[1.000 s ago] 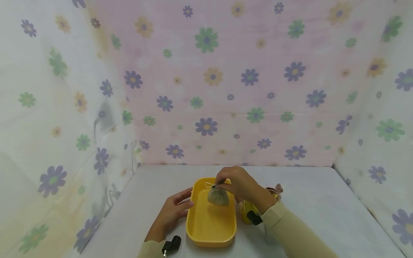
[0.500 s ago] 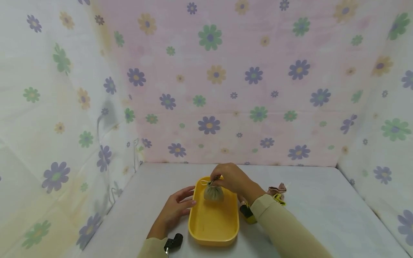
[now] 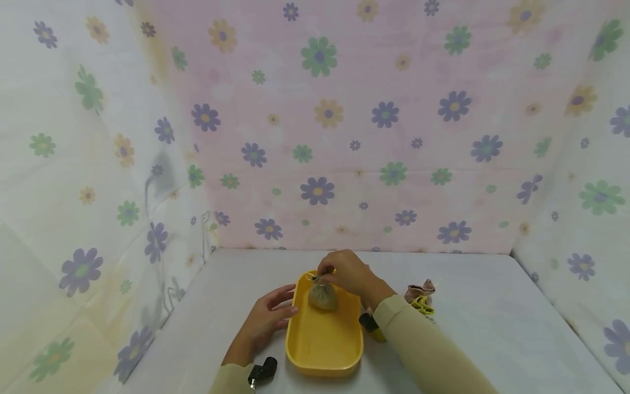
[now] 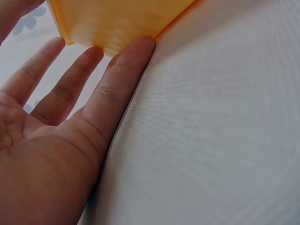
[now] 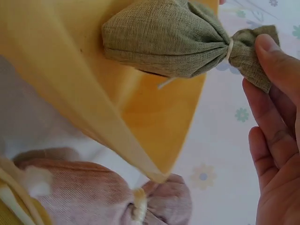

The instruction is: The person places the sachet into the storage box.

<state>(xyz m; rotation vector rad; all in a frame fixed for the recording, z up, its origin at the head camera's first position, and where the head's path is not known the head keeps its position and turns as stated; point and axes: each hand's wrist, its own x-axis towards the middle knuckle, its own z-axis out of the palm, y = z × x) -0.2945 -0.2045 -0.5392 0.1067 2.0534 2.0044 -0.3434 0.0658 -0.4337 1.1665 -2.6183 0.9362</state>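
Note:
A yellow tray [image 3: 325,346] lies on the white table. My right hand [image 3: 348,274] pinches the gathered neck of a grey-green drawstring pouch [image 3: 322,297] over the tray's far part. In the right wrist view, thumb and fingers hold the cloth above the pale cord, and the full body of the pouch [image 5: 164,40] is inside the tray, seemingly on its floor. My left hand [image 3: 264,322] rests at the tray's left side. Its fingers [image 4: 101,101] are extended, the tips at the tray's outer wall [image 4: 108,28].
Right of the tray lie a pink drawstring pouch [image 5: 77,190] and a yellow one [image 5: 21,197], partly hidden by my right arm in the head view. White table surface [image 3: 472,328] extends right. Flower-printed cloth [image 3: 364,137] hangs at the back and sides.
The right hand has moved a little left and lowered the grey-green pouch into the tray. The left hand stays by the tray's side. More of the pouches on the right shows.

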